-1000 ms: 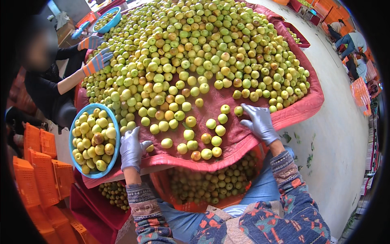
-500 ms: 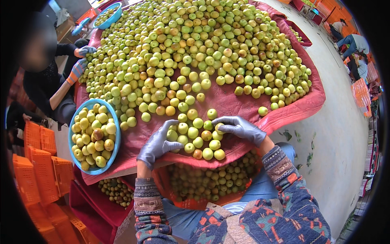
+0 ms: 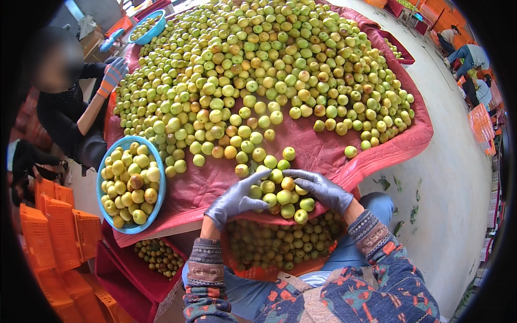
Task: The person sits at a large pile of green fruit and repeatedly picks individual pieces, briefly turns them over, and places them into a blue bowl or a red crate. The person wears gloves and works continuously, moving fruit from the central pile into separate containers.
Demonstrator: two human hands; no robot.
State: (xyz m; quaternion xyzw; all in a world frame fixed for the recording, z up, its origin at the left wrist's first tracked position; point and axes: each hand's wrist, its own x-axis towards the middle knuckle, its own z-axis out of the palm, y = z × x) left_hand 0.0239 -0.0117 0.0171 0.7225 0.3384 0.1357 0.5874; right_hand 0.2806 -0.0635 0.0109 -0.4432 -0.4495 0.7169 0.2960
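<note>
Several loose green jujubes [image 3: 285,196] lie at the front edge of the red quilted cloth [image 3: 215,180], between my two grey-gloved hands. My left hand [image 3: 237,200] is open on their left side, thumb and fingers spread and cupped around them. On their right side my right hand [image 3: 323,189] is open too, its fingers stretched over the rim of the cluster and touching jujubes. Right under the cloth's edge, an orange crate [image 3: 258,273] stands full of jujubes, close to my lap. A large heap of jujubes [image 3: 253,70] covers the far part of the cloth.
A blue basket of jujubes [image 3: 100,185] sits on the cloth at left. Another blue basket [image 3: 163,24] stands far left, near a person in striped gloves [image 3: 112,78]. Orange crates [image 3: 64,231] are stacked at lower left, beside a dark red bin [image 3: 126,264].
Both hands have drawn the jujubes toward the cloth's front edge, bunching them closer together. My left hand has moved right and nearer my right hand. The other person's gloved hands have lifted off the heap.
</note>
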